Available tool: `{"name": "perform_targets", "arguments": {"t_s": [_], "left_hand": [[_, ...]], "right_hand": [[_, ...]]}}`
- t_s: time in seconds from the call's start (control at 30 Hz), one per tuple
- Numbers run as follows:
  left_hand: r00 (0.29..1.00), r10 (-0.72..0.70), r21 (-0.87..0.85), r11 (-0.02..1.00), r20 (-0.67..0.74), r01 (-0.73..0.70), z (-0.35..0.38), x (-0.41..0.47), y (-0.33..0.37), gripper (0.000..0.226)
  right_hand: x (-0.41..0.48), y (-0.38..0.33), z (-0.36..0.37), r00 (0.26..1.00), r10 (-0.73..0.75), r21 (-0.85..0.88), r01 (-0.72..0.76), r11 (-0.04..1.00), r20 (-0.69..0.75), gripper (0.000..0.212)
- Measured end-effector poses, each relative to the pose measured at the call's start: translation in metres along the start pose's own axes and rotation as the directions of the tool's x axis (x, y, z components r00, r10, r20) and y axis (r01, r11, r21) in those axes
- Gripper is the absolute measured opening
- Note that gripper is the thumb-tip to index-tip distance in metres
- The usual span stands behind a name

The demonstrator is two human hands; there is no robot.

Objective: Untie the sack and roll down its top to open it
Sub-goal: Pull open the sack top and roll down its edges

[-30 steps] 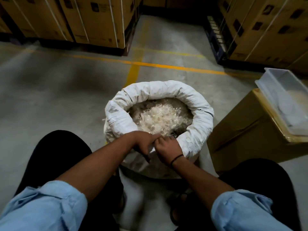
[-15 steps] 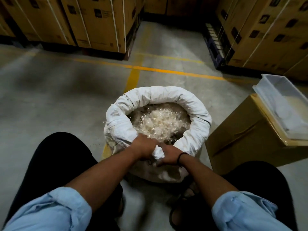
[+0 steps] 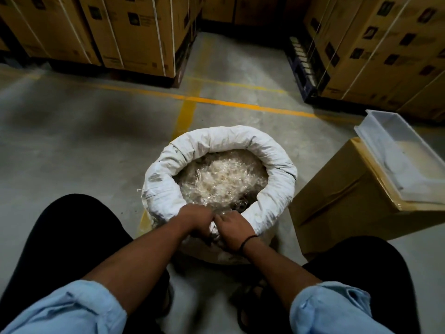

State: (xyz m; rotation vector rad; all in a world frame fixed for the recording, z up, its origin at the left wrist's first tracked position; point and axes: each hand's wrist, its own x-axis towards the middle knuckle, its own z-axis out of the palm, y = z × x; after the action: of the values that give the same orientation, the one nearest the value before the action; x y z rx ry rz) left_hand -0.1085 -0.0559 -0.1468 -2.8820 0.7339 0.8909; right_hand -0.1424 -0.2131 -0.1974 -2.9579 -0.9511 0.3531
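A white woven sack [image 3: 277,169] stands on the concrete floor between my knees. Its top is rolled down into a thick rim all round, and pale shredded material [image 3: 221,182] fills the open mouth. My left hand [image 3: 197,219] and my right hand [image 3: 232,231] meet at the near edge of the rim. Both grip the rolled cloth there, knuckles almost touching, with a fold of white cloth bunched between them. My fingertips are hidden under the rim.
A brown cardboard box [image 3: 337,201] stands just right of the sack with a clear plastic tray [image 3: 397,153] on top. Stacked strapped cartons on pallets [image 3: 134,34] line the far side, and more cartons [image 3: 375,49] stand at the right. Yellow floor lines [image 3: 216,102] cross beyond the sack.
My hands have stayed together at the near rim, working the rolled cloth lower. The camera has tilted, so the sack sits lower in view.
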Motion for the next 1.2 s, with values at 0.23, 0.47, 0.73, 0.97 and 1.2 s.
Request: {"name": "perform_targets", "arguments": {"t_s": [0.23, 0.47, 0.73, 0.97, 1.2], "left_hand": [[0.958, 0.146, 0.138, 0.984, -0.248, -0.114, 0.015, -0.001, 0.0, 0.052], [0.826, 0.053, 0.157, 0.987, -0.561, 0.043, 0.042, -0.003, -0.004, 0.06], [0.917, 0.128, 0.147, 0.986, -0.378, -0.077, 0.022, 0.019, 0.035, 0.088], [0.945, 0.079, -0.156, 0.979, -0.317, -0.134, 0.028, 0.05, 0.088, 0.114], [0.977, -0.102, -0.346, 0.938, -0.189, 0.031, 0.053, 0.052, 0.077, 0.118]], "right_hand": [[-0.006, 0.019, -0.013, 0.994, 0.044, -0.039, -0.041, 0.998, 0.098, 0.08], [0.001, 0.022, -0.019, 0.987, 0.138, -0.005, -0.139, 0.99, -0.081, 0.061], [0.004, 0.084, -0.049, 0.469, 0.844, 0.555, -0.643, 0.527, -0.258, 0.071], [0.011, 0.096, -0.011, 0.235, 0.958, 0.776, -0.63, 0.021, 0.165, 0.131], [0.022, 0.118, -0.008, 0.288, 0.911, 0.891, -0.426, -0.155, 0.296, 0.095]]}}
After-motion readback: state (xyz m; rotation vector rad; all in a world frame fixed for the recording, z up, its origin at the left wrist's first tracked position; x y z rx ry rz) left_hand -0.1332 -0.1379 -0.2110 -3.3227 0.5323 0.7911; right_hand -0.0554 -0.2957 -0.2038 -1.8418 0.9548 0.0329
